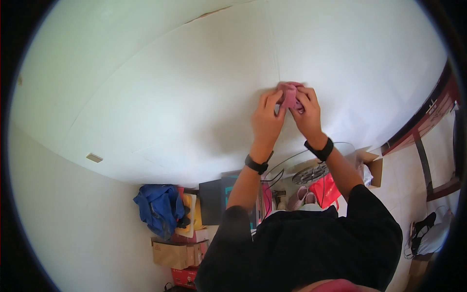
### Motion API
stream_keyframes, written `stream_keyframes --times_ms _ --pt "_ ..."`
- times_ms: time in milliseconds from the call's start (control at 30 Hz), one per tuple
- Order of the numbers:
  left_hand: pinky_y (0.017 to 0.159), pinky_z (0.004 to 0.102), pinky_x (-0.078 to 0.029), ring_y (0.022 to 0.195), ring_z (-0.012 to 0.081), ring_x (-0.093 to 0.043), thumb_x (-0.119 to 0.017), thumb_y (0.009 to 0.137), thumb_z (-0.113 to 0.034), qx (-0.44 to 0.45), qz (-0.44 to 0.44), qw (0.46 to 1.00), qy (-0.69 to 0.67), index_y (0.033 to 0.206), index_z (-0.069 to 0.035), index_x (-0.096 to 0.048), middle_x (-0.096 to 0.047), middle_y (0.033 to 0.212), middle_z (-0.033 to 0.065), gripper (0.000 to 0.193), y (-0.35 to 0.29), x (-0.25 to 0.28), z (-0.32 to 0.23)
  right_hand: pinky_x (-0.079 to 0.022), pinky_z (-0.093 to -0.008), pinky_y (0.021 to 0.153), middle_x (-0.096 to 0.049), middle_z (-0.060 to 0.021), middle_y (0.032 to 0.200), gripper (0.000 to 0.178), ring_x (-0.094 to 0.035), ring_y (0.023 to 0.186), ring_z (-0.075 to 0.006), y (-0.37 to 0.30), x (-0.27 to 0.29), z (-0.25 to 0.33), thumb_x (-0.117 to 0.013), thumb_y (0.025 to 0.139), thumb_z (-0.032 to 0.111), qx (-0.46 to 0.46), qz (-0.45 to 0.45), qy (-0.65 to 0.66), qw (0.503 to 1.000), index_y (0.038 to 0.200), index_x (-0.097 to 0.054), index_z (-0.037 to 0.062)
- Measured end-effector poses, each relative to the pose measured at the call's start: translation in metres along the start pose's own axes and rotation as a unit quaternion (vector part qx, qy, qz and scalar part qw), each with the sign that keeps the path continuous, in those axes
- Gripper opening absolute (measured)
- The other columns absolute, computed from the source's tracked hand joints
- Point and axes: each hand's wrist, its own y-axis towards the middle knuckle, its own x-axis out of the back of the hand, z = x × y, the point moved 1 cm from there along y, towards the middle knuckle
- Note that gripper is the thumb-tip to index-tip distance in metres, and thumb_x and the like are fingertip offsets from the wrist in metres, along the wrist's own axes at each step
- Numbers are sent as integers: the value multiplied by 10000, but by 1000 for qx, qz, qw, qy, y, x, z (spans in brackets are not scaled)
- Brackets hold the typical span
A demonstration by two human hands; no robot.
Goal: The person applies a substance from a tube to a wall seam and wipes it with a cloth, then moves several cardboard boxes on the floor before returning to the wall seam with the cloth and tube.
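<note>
A crumpled pink cloth (289, 96) is held up in front of the white wall (175, 92), close to a thin vertical seam. My left hand (267, 119) pinches its left side between thumb and fingers. On the other side, my right hand (308, 116) has its fingers curled round the folds. Part of the cloth is hidden by the fingers. Whether it touches the wall I cannot tell. Each wrist wears a black band.
Below left, a blue garment (159, 207) lies on stacked cardboard boxes (170, 253). Near my body are a red bag (326, 191), pink shoes (297, 198) and a round, slatted grey object (310, 174). An open carton (374, 169) and a dark red door frame (418, 131) stand right.
</note>
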Motion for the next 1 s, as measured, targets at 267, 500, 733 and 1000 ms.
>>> stream_keyframes --times_ms 267,500,733,1000 --pt "621 312 -522 778 246 -643 -663 763 30 -39 -60 997 37 1083 -105 -635 -627 1050 76 347 -8 30 23 -530 -287 672 -536 -121 1057 417 -614 895 -258 -7 -38 17 -668 677 -137 31 -12 51 998 1068 -622 -2" --pt "604 308 -516 770 236 -647 -642 771 63 -67 -89 994 -20 1054 -94 -649 -649 1003 80 324 22 15 0 -523 -291 686 -543 -113 1039 357 -615 883 -240 17 -12 21 -677 700 -104 17 -20 1 1000 1037 -609 -10" --pt "614 312 -520 771 246 -647 -652 778 21 -29 -5 993 -110 1035 -89 -650 -648 981 60 280 -8 -43 3 -491 -291 625 -538 -106 946 285 -594 758 -225 -19 16 -16 -698 736 -61 -73 -39 -59 995 993 -588 -6" --pt "611 345 -519 771 279 -640 -630 795 -28 -4 15 998 -65 1045 -109 -621 -622 987 47 263 -51 -39 38 -492 -297 609 -541 -109 933 265 -603 742 -236 -52 -8 -21 -690 738 -55 -118 2 -35 992 984 -600 -14"
